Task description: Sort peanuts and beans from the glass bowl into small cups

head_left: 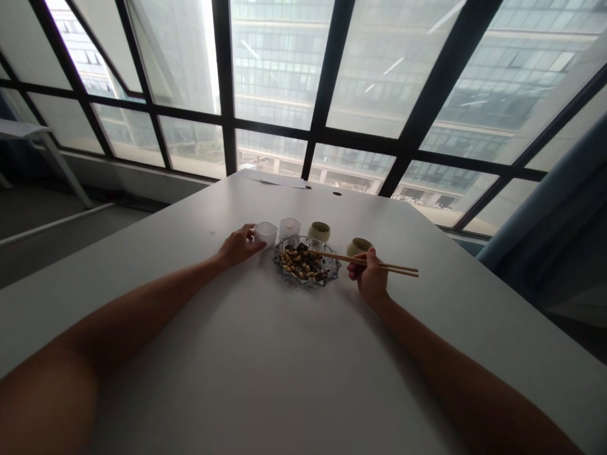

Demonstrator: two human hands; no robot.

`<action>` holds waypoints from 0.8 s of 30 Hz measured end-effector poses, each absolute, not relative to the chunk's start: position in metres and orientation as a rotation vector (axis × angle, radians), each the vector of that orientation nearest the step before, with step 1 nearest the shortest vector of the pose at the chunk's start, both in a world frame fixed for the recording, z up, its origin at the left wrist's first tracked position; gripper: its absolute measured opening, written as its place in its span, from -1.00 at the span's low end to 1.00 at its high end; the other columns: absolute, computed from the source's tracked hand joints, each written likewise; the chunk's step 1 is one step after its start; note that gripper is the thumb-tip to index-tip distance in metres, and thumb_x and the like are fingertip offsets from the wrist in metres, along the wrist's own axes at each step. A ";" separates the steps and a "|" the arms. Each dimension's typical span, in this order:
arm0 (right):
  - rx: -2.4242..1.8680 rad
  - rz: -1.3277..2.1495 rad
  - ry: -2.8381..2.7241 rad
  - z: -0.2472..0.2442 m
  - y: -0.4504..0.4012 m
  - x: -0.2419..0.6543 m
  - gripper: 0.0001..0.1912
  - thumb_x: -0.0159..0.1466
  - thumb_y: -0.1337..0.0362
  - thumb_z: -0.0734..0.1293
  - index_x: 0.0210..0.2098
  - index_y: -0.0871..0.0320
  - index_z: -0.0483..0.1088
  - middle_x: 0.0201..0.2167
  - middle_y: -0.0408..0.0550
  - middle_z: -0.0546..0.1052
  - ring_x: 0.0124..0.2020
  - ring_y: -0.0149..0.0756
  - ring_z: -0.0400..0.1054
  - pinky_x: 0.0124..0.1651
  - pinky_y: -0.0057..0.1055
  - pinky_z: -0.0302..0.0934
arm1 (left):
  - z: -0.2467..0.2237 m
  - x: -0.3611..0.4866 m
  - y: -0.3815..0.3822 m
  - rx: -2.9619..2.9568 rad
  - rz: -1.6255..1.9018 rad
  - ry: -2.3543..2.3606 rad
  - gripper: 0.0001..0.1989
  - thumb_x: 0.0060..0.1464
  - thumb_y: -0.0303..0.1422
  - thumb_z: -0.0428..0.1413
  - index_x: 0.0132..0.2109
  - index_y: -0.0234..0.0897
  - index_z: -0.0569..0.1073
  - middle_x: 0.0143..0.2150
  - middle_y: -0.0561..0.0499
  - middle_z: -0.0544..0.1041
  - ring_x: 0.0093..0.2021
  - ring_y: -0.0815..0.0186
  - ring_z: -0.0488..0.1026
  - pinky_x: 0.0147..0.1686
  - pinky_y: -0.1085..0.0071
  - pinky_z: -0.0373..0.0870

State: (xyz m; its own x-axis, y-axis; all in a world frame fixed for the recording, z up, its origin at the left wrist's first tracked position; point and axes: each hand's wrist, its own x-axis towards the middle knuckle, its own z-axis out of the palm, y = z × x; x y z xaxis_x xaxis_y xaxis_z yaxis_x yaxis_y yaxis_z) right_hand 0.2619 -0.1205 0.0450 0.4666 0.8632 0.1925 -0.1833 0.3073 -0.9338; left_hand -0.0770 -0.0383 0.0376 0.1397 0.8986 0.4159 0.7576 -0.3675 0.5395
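Observation:
My right hand point(368, 278) grips a pair of wooden chopsticks point(398, 269), whose tips reach into a glass bowl point(333, 270) with a scalloped rim. Peanuts point(303, 264) and dark, seed-like pieces fill the bowl; what the tips touch is too small to make out. To the left of the bowl, my left hand point(241, 245) has its fingers around the side of a small translucent white cup point(265, 233). A second white cup point(289, 227) stands just behind the bowl, with something small and yellowish in it.
Two small pale-green round cups stand behind and right of the bowl, one near the middle point(319, 232) and one beside my right hand point(359, 246). White paper point(275, 179) lies at the white table's point(284, 366) far end, before tall windows. A blue curtain point(545, 215) hangs at right.

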 end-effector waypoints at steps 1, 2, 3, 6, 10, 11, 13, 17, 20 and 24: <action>-1.024 0.804 -0.817 0.044 -0.119 0.263 -0.44 0.23 -0.23 0.31 -0.53 0.15 0.33 -0.78 -0.14 0.41 -0.82 -0.43 0.22 -0.78 -0.52 0.06 | 0.038 -0.076 -0.038 2.215 1.042 1.634 -0.30 0.01 -0.05 0.22 0.23 -0.29 0.33 -0.02 -0.15 0.62 -0.08 0.11 0.58 -0.05 0.23 0.48; -1.025 0.805 -0.823 0.043 -0.118 0.264 -0.45 0.25 -0.22 0.31 -0.53 0.15 0.33 -0.78 -0.14 0.41 -0.82 -0.43 0.22 -0.78 -0.52 0.06 | 0.038 -0.075 -0.037 2.215 1.047 1.636 -0.31 0.01 -0.06 0.22 0.23 -0.29 0.33 -0.02 -0.15 0.63 -0.08 0.12 0.58 -0.05 0.24 0.48; -1.027 0.802 -0.828 0.042 -0.118 0.264 -0.45 0.26 -0.21 0.30 -0.52 0.15 0.32 -0.77 -0.15 0.41 -0.82 -0.42 0.22 -0.78 -0.52 0.07 | 0.038 -0.075 -0.036 2.211 1.051 1.640 -0.31 0.01 -0.07 0.23 0.23 -0.29 0.34 -0.02 -0.14 0.63 -0.09 0.13 0.58 -0.05 0.24 0.48; -1.032 0.784 -0.843 0.041 -0.115 0.265 -0.47 0.29 -0.19 0.28 -0.51 0.15 0.32 -0.76 -0.15 0.42 -0.82 -0.42 0.24 -0.78 -0.53 0.07 | 0.037 -0.072 -0.029 2.183 1.047 1.659 -0.31 0.02 -0.10 0.25 0.23 -0.30 0.33 -0.03 -0.14 0.64 -0.11 0.14 0.59 -0.07 0.27 0.48; -1.054 0.742 -0.857 0.044 -0.113 0.262 -0.47 0.32 -0.16 0.25 -0.50 0.17 0.33 -0.76 -0.13 0.42 -0.83 -0.44 0.22 -0.78 -0.54 0.05 | 0.037 -0.067 -0.020 2.145 1.009 1.694 -0.29 0.04 -0.13 0.27 0.26 -0.36 0.32 0.04 -0.20 0.61 -0.10 0.14 0.59 -0.06 0.29 0.47; -1.066 0.738 -0.861 0.045 -0.112 0.261 -0.47 0.33 -0.15 0.24 -0.51 0.17 0.33 -0.77 -0.13 0.42 -0.84 -0.44 0.21 -0.79 -0.54 0.06 | 0.037 -0.065 -0.019 2.113 0.997 1.704 -0.27 0.03 -0.13 0.28 0.27 -0.37 0.30 0.05 -0.20 0.61 -0.08 0.14 0.59 -0.06 0.30 0.46; -1.088 0.733 -0.870 0.047 -0.112 0.259 -0.47 0.34 -0.13 0.24 -0.51 0.18 0.33 -0.77 -0.13 0.41 -0.84 -0.44 0.22 -0.79 -0.54 0.07 | 0.038 -0.062 -0.019 2.050 0.994 1.737 -0.26 0.05 -0.14 0.28 0.29 -0.37 0.28 0.08 -0.21 0.60 -0.04 0.12 0.58 -0.04 0.30 0.45; -1.091 0.720 -0.811 0.054 -0.119 0.256 -0.50 0.41 -0.03 0.19 -0.51 0.19 0.33 -0.78 -0.15 0.39 -0.82 -0.45 0.23 -0.77 -0.56 0.09 | 0.039 -0.058 -0.022 2.010 0.984 1.795 -0.30 0.08 -0.12 0.27 0.28 -0.31 0.30 0.14 -0.22 0.56 0.06 0.10 0.54 0.02 0.29 0.41; -1.087 0.770 -0.735 0.063 -0.128 0.252 -0.51 0.47 0.14 0.11 -0.53 0.18 0.33 -0.79 -0.16 0.36 -0.80 -0.45 0.23 -0.76 -0.55 0.09 | 0.038 -0.058 -0.025 2.002 0.976 1.824 -0.34 0.11 -0.12 0.25 0.27 -0.29 0.30 0.16 -0.24 0.54 0.10 0.09 0.52 0.05 0.28 0.39; -1.078 0.803 -0.662 0.079 -0.138 0.250 -0.53 0.48 0.25 0.07 -0.54 0.18 0.31 -0.75 -0.17 0.35 -0.75 -0.48 0.26 -0.71 -0.54 0.08 | 0.038 -0.056 -0.029 1.999 0.950 1.905 -0.42 0.15 -0.11 0.22 0.22 -0.26 0.34 0.16 -0.26 0.54 0.11 0.07 0.50 0.07 0.24 0.36</action>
State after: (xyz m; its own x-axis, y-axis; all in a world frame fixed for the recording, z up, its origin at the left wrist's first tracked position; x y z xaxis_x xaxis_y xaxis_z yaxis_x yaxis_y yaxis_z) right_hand 0.2498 -0.1379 0.0788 0.5530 0.8290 0.0830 -0.2397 0.2537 -0.9371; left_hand -0.0558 -0.0285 0.0376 -0.0499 0.9536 0.2970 0.8109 -0.1349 0.5694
